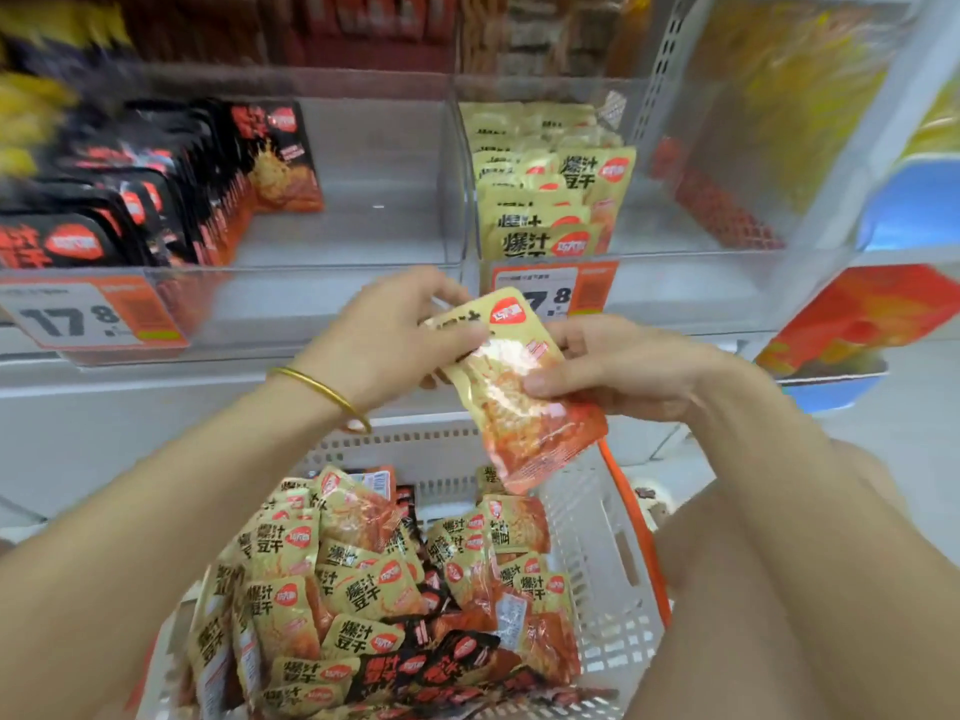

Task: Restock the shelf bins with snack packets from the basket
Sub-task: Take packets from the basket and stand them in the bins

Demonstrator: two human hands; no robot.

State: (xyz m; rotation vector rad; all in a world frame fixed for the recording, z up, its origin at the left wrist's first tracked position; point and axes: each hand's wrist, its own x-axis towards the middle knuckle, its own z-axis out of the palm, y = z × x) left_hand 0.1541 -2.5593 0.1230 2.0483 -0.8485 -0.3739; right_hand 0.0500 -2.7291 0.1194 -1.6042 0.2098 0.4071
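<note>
Holding one yellow snack packet (511, 376) between them, both hands sit just in front of the shelf's front edge, above the basket (597, 537). The left hand (387, 340) pinches the packet's upper left corner with curled fingers, and the right hand (613, 374) grips its right side, thumb on the printed face. The packet hangs tilted, its orange lower end pointing down toward the basket.

This looks like the carrying step: a packet is out of the basket and not yet in a bin. The matching stock is the row of yellow packets (550, 200) standing upright in the clear right-hand bin (675, 272), directly behind the hands. The next move probably calls for turning the packet upright, lifting it over the bin's front wall and slotting it in at the front of that row, face forward.

The packet is a flat, glossy foil pouch with crimped edges, thin and floppy, so it likely bends if held by one corner. The bins are rigid transparent plastic; the left bin (363, 272) holds black packets (156, 200) of the same shape, filed upright at its left side. The basket is white perforated plastic with an orange handle (631, 511), heaped loosely with yellow and black pouches.
</note>
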